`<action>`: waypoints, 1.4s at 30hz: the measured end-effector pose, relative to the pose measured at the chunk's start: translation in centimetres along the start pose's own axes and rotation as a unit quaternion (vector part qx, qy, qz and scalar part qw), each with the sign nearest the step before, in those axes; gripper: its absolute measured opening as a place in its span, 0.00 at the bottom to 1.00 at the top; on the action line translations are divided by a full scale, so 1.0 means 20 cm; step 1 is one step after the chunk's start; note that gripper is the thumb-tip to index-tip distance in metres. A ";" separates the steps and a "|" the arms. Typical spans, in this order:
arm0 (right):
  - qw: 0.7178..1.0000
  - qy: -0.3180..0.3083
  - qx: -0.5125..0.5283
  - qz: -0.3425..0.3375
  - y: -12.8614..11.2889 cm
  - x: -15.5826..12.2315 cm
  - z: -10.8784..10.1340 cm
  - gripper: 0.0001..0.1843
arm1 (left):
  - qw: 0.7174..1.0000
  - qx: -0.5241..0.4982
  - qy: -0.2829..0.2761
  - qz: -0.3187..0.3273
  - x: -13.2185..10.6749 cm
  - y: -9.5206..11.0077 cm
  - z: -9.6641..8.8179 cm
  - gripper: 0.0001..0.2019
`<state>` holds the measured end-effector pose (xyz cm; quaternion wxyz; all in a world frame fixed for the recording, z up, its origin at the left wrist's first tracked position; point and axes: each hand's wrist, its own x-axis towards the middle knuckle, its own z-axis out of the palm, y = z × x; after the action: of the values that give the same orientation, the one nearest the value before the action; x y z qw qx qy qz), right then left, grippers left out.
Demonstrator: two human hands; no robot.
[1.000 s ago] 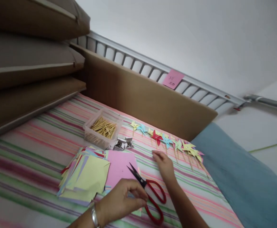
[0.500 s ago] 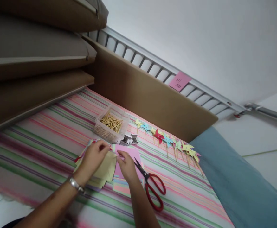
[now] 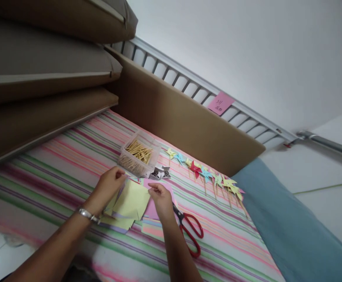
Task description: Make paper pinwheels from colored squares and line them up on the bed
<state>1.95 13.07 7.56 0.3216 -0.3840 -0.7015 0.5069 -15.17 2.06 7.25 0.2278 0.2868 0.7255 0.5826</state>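
Note:
A yellow paper square (image 3: 133,200) with small cuts at its edges hangs tilted between my hands. My left hand (image 3: 109,183), silver bracelet on the wrist, pinches near its upper left corner. At the upper right corner, the fingertips of my right hand (image 3: 162,199) are closed on it. Below lie a stack of yellow and lilac paper (image 3: 119,223) and a pile of pink paper (image 3: 152,209). Red-handled scissors (image 3: 193,227) rest beside my right forearm, their blade tips hidden behind it.
A clear plastic box (image 3: 134,168) of wooden sticks stands beyond my hands, beside small black-and-silver packets (image 3: 160,172). Several paper pinwheels (image 3: 206,174) on sticks line the back of the striped cloth (image 3: 80,156). A brown board (image 3: 182,113) borders it; stacked cushions (image 3: 47,86) rise at left.
My hands have moved apart, the left one leftward. The yellow paper has come up and now shows its broad face. My right forearm now covers the scissor tips.

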 end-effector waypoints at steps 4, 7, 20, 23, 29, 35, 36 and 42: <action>0.999 0.008 0.026 -0.025 -0.14 -0.05 -0.11 0.12 | 0.993 -0.116 -0.014 0.019 -0.01 0.08 0.00 0.16; 0.992 0.054 0.109 -0.027 -0.21 -0.10 -0.19 0.14 | 0.968 -0.239 -0.058 -0.051 -0.06 0.14 0.04 0.18; 0.886 0.197 0.419 -0.008 -0.13 -0.14 -0.20 0.15 | 0.823 -0.471 -0.168 -0.271 -0.29 0.23 0.39 0.10; 0.868 0.189 0.458 -0.013 -0.19 -0.13 -0.23 0.15 | 0.813 -0.457 -0.172 -0.316 -0.29 0.22 0.43 0.09; 0.886 0.195 0.422 -0.007 -0.17 -0.14 -0.26 0.14 | 0.725 -0.544 -0.290 -0.307 -0.35 0.25 0.51 0.18; 0.914 0.221 0.339 0.032 0.02 -0.17 -0.24 0.13 | 0.788 -0.518 -0.181 -0.279 -0.31 0.29 0.53 0.18; 0.918 0.223 0.324 0.040 0.04 -0.17 -0.24 0.12 | 0.798 -0.500 -0.182 -0.284 -0.31 0.29 0.54 0.17; 0.975 0.139 0.163 0.049 0.07 -0.15 -0.35 0.13 | 0.856 -0.420 -0.140 -0.268 -0.25 0.28 0.55 0.15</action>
<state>9.55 13.95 7.98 0.4490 -0.4274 -0.5378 0.5714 -3.37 7.37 10.23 0.5729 0.0373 0.4211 0.7022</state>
